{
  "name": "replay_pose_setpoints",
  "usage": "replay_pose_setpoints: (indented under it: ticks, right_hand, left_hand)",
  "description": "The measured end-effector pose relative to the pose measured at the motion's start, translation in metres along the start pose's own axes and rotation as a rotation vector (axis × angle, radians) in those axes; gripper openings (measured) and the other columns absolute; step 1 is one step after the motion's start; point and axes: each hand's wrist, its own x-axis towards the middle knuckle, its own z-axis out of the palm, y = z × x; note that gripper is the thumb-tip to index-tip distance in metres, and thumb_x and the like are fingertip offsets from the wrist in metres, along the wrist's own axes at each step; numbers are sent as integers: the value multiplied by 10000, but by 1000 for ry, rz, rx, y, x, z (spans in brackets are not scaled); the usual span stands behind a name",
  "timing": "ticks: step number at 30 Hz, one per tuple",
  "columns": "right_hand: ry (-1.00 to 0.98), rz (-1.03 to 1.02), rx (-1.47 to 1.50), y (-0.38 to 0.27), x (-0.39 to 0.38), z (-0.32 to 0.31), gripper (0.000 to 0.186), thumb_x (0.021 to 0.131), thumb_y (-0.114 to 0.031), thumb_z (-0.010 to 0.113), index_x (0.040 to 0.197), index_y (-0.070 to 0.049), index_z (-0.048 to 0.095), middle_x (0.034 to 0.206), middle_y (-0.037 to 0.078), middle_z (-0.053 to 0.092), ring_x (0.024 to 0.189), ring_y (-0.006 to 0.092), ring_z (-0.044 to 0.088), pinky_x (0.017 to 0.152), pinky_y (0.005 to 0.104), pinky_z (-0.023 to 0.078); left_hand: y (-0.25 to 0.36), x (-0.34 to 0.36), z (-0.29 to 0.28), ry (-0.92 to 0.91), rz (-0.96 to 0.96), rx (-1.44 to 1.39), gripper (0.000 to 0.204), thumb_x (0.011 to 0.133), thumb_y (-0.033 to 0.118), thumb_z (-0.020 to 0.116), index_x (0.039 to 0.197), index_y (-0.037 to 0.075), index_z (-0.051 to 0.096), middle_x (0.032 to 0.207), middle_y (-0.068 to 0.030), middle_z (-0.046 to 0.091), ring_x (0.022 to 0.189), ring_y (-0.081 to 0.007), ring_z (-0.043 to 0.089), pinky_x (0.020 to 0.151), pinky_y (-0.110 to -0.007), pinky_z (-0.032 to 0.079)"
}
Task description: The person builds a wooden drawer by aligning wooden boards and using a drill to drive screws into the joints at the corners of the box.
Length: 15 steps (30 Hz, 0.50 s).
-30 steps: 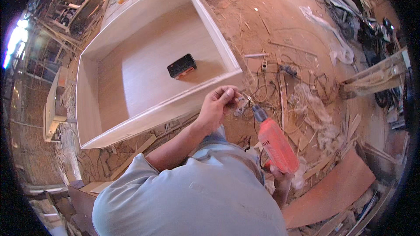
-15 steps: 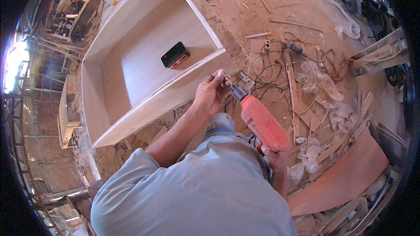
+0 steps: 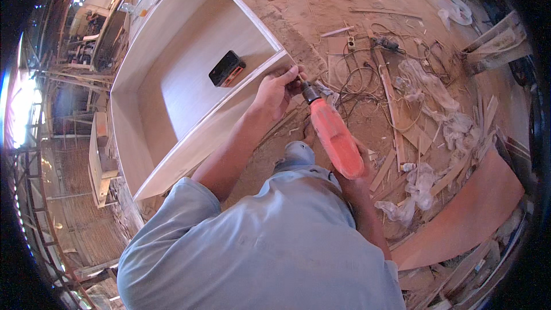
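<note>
My right hand (image 3: 363, 163) grips the handle of a red power drill (image 3: 336, 138), mostly hidden beneath the drill's body. The drill's black chuck (image 3: 310, 92) points up and left toward the near right corner of a pale wooden box-shaped cabinet (image 3: 209, 126). Beside that corner, my left hand (image 3: 275, 95) is closed, thumb and fingers pinched at the drill's tip. What is between those fingers is too small to make out. A black rectangular object with an orange side (image 3: 227, 69) lies inside the cabinet.
Cables (image 3: 359, 86) and a socket (image 3: 351, 44) lie on the dusty floor to the right, among wood strips and crumpled clear plastic (image 3: 422, 186). A curved reddish-brown sheet (image 3: 465, 212) rests at the lower right. Another wooden box (image 3: 102, 161) stands at the left.
The drill has swung more upright, and its tip has moved slightly up with my left hand to the cabinet's corner. My right hand has risen behind the drill's body.
</note>
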Motion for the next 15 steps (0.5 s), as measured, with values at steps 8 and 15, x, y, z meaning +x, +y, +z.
replay_pose_setpoints:
  ticks: [8,15]
  right_hand:
    - [-116,104,-171,-18,7,-7,618,796,-66,781,1366,-27,545,1276,155,673,1176,253,663,1010,368,509]
    - [-116,159,-142,-13,6,-4,614,779,-51,766,1354,-22,553,1261,151,676,1175,259,661,1021,371,498]
  left_hand:
    - [-1,10,-2,-36,18,-46,231,1044,222,599,1073,6,676,928,-57,686,805,-134,642,772,-316,594]
    - [-5,11,-2,-19,55,-56,229,1044,225,601,1081,9,669,924,-61,688,798,-133,645,777,-313,595]
